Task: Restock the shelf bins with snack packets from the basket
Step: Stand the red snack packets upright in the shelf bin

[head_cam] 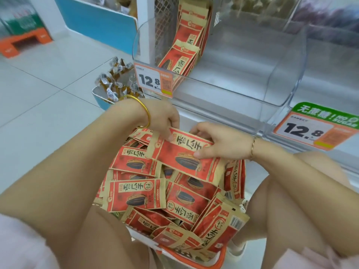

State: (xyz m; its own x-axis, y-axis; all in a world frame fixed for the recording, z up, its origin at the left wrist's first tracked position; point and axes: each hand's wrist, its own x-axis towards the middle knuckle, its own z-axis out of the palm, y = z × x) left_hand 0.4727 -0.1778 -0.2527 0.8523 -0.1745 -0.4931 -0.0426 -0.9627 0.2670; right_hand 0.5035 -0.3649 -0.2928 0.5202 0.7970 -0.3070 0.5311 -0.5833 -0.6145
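Crouching over the basket [220, 259] at six o'clock, heaped loose with red-and-tan snack packets [136, 195]. Just above centre, holding one packet [184, 154] flat over the heap: left hand [163, 117] pinching the top edge near eleven o'clock, right hand [219, 142] clamping the right end, thumb across the printed face. Looks light, thin and floppy, with a slick film, quick to slide; best taken at the flat sealed ends, not the puffy middle. Further up, toward one o'clock, facing the clear shelf bin [281, 70], holding just a short standing row [186, 47] at its left wall.
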